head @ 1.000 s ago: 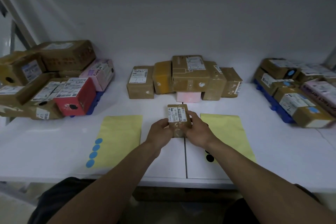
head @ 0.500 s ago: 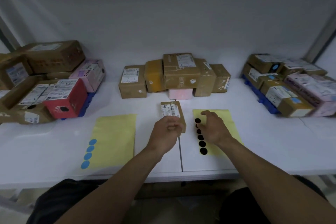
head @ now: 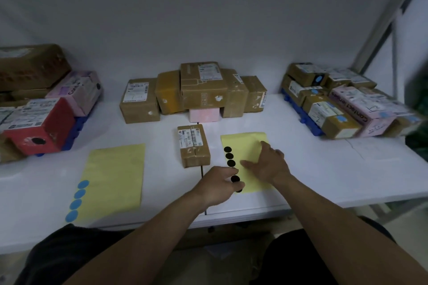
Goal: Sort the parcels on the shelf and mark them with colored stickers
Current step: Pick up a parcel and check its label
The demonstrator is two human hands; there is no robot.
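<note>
- White shelf (head: 324, 180) holds a parcel (head: 193, 144).
- Right of it, our right hand (head: 266, 165) presses flat on a yellow sheet (head: 249, 143).
- Our left hand (head: 216, 184) curls over black stickers (head: 231, 163); we cannot tell its grip.

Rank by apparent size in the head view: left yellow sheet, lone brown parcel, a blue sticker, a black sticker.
1. left yellow sheet
2. lone brown parcel
3. blue sticker and black sticker: about alike; blue lies nearer, so unranked.
</note>
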